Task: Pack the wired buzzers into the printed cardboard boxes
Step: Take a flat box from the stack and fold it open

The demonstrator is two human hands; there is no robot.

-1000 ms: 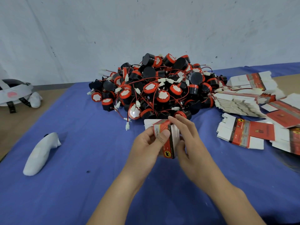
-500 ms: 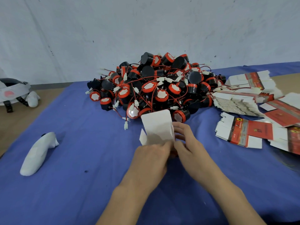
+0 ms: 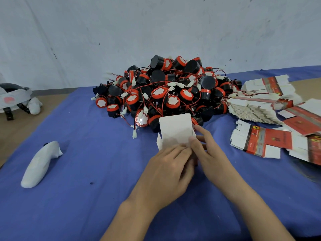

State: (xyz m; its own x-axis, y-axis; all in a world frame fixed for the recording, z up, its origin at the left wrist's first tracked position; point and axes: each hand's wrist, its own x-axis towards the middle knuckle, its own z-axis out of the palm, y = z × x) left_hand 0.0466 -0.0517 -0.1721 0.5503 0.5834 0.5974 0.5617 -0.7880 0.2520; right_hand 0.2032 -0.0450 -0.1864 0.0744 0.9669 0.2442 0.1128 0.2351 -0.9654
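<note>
Gripping erected printed box (image 3: 175,131) low down in curled left hand (image 3: 166,169); pinching its right side with right hand (image 3: 210,153). Held over blue cloth (image 3: 86,171), flap up, contents hidden. Just beyond: heaped wired buzzers (image 3: 166,91). Right: flat boxes (image 3: 260,141). Judged early; no packed box visible.

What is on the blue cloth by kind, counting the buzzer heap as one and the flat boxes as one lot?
Buzzer heap: 1
Flat box lot: 1
Opened box: 1
White wrapped object: 1
Total: 4
</note>
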